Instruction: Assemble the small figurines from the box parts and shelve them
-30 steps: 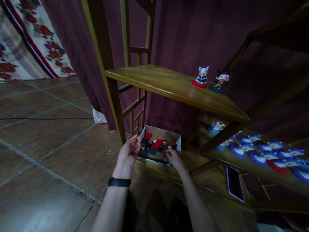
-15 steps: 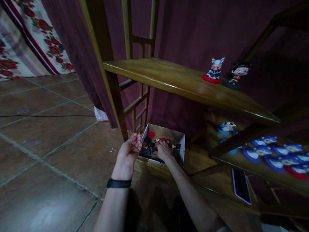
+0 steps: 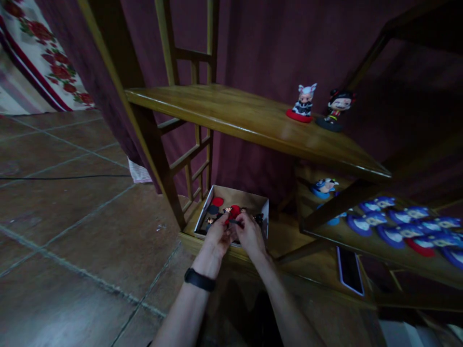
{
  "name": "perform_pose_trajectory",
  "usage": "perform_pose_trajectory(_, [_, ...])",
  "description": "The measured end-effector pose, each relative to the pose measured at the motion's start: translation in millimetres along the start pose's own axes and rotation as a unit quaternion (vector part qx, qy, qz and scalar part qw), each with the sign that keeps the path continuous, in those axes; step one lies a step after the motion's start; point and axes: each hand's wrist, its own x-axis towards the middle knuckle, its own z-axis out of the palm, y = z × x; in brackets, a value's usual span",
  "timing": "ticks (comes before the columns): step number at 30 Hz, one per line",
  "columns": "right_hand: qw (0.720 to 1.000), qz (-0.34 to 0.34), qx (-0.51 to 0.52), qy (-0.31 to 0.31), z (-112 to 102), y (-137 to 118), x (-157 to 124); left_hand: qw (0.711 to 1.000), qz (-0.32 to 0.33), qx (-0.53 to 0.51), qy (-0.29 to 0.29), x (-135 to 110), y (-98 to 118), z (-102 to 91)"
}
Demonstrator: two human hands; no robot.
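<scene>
A shallow cardboard box (image 3: 237, 195) stands on the low shelf, with small figurines, red discs (image 3: 217, 201) and dark discs (image 3: 213, 209) in it. Over its front half my right hand (image 3: 250, 237) pinches a small dark disc (image 3: 237, 222), seen nearly edge-on. My left hand (image 3: 219, 237), with a black band at the wrist, is beside it, fingers curled in towards the right fingertips. What the left fingers hold, if anything, is hidden. Behind the hands are a red disc (image 3: 235, 210) and a dark-haired figurine (image 3: 227, 210).
A wooden shelf board (image 3: 217, 108) juts out above the box, bearing a white-eared figurine (image 3: 304, 101) and a black-haired figurine (image 3: 338, 108). Several blue figurines (image 3: 407, 217) stand on the lower right shelf. A phone (image 3: 349, 271) lies below them. An upright post (image 3: 144, 130) rises at the left.
My left hand has come from the box's left edge in over the box, beside the right hand. The right hand has lifted slightly with a dark disc. The view has shifted rightward.
</scene>
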Motion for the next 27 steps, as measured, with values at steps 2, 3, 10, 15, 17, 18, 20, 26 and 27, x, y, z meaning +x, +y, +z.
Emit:
perform_pose_trajectory(2, [0.997, -0.051, 0.025, -0.048, -0.3, -10.0, -7.6, 0.999, 0.037, -0.015, 0.002, 1.6, -2.2, 1.4])
perform_pose_trajectory(3, [0.994, -0.065, 0.054, -0.07, -1.8, -11.2, -8.6, 0.998, 0.051, -0.019, 0.006, 3.1, -0.5, 0.2])
perform_pose_trajectory(10, [0.988, 0.109, 0.064, 0.086, -29.9, 52.3, 29.7, 0.989, 0.101, -0.098, 0.034, 10.1, 36.6, -19.2])
perform_pose_trajectory(15, [0.993, 0.08, -0.09, 0.016, -22.1, 77.8, 56.8, 0.981, 0.132, -0.141, 0.037, 2.5, 53.2, -21.8])
perform_pose_trajectory(17, [0.989, 0.042, -0.136, -0.035, -11.6, 74.1, 61.4, 0.98, 0.121, -0.155, 0.036, 0.2, 55.8, -22.8])
perform_pose_trajectory(18, [0.986, 0.012, -0.151, -0.065, -6.0, 71.0, 62.2, 0.98, 0.114, -0.161, 0.04, -0.2, 57.0, -23.9])
perform_pose_trajectory(20, [0.975, -0.061, -0.168, -0.133, 4.9, 64.8, 61.1, 0.979, 0.101, -0.17, 0.046, -0.3, 59.5, -26.8])
perform_pose_trajectory(26, [0.933, -0.135, -0.222, -0.247, 23.0, 58.4, 48.2, 0.98, 0.095, -0.168, 0.044, -0.5, 65.6, -31.5])
perform_pose_trajectory(27, [0.933, -0.126, -0.223, -0.251, 23.4, 58.7, 46.4, 0.981, 0.092, -0.166, 0.041, -0.9, 65.9, -31.2])
